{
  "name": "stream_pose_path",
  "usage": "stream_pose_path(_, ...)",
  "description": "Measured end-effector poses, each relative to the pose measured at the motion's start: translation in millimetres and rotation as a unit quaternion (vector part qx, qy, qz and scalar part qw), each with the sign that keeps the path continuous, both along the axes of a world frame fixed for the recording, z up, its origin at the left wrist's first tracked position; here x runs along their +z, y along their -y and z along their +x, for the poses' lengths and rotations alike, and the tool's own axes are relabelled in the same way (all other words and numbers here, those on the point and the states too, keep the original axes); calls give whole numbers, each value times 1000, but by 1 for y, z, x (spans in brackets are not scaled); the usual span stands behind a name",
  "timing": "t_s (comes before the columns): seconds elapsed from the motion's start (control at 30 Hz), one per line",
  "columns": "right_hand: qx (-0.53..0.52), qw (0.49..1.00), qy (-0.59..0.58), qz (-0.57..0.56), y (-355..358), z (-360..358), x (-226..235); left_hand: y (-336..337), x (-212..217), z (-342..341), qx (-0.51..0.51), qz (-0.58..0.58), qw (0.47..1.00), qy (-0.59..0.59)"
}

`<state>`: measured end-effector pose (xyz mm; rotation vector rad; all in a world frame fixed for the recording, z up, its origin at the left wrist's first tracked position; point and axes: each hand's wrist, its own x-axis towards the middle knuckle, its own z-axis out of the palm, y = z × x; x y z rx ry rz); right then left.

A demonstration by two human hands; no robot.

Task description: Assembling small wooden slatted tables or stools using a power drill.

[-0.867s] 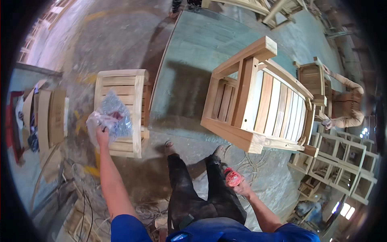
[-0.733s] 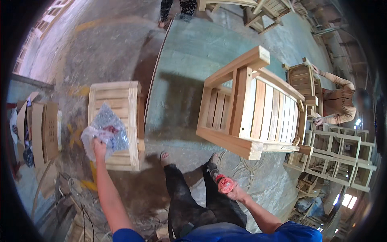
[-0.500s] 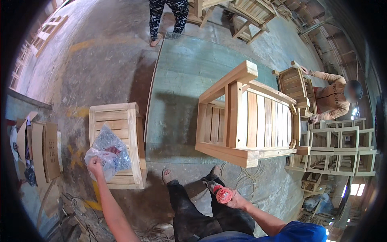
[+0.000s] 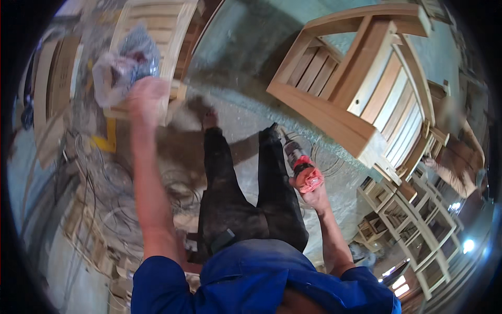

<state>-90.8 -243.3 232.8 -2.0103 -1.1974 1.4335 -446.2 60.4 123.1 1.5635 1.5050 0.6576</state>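
Observation:
In my right hand (image 4: 312,192) is a power driver (image 4: 297,157), its grey body pointing away from me and its near end wrapped in red. My left hand (image 4: 149,97) is smeared by motion beside a clear plastic bag (image 4: 138,47) on a slatted wooden piece (image 4: 170,39). Whether its fingers are closed cannot be made out. Something dark lies inside the bag, too blurred to name. A larger slatted wooden chair or bench frame (image 4: 327,118) lies on the green sheet to my right, apart from both hands.
A green sheet (image 4: 235,57) covers the floor ahead. Flattened cardboard (image 4: 55,68) stands at left, with cables (image 4: 97,172) on the floor below. At right, a blurred person (image 4: 460,152) works by the bench, near stacked wooden frames (image 4: 413,225).
My view has swung down and turned, so more of my body shows. My left hand has shifted from the bag's near left edge to its right side. My right hand still holds the driver.

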Motion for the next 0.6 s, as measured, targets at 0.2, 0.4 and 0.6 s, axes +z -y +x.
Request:
stream_pose_path(0.2, 27, 994, 80, 63, -17, 19, 10, 164, -28, 191, 147, -417, 772, 457)
stream_pose_path(0.4, -47, 996, 70, -34, -7, 43, -10, 197, -65, 263, 174, -490, 727, 449)
stream_pose_path(0.6, -126, 992, -16, -17, 1, 57, -35, 203, -76, 279, 211, -506, 667, 504)
